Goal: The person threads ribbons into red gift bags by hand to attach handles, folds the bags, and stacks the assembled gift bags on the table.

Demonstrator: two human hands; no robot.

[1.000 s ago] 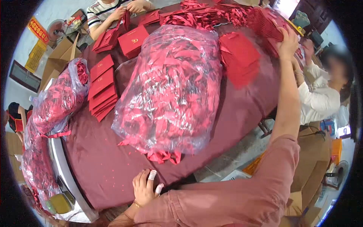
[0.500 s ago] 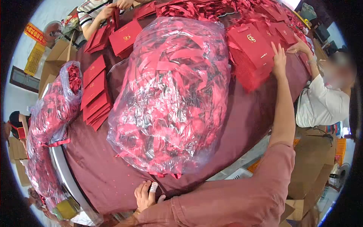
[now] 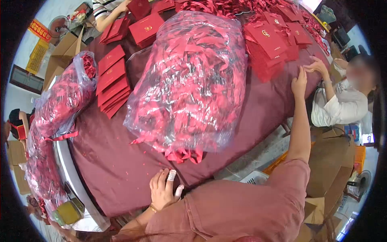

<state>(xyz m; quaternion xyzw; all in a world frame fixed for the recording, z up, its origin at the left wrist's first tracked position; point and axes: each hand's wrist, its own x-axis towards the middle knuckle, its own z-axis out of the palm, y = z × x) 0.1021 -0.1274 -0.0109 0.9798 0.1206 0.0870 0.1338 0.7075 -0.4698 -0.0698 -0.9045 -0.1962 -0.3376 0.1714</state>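
Observation:
My left hand (image 3: 162, 191) rests on the maroon cloth at the near table edge, fingers laid out flat, with white wraps on a finger and the thumb. Beyond it lies a big clear plastic bag (image 3: 189, 84) packed with red ribbon-handled paper bags, some ribbons spilling from its near end. My right hand (image 3: 299, 84) reaches out to the far right over the table edge, fingers stretched and nothing visible in them. Its fingertips are right by a co-worker's hand (image 3: 317, 66). Red paper bags with gold print (image 3: 266, 38) lie just left of these hands.
Red bags lie fanned in a stack (image 3: 113, 80) left of the plastic bag. Another full plastic bag (image 3: 60, 117) hangs along the table's left edge. Cardboard boxes (image 3: 330, 169) stand on the floor at right. A person in a striped top (image 3: 105, 12) handles red bags across the table.
My right hand has drawn back from beside the red bags, its spread fingers coming together near the co-worker's hand. The co-worker's hand has also lowered. The view has shifted.

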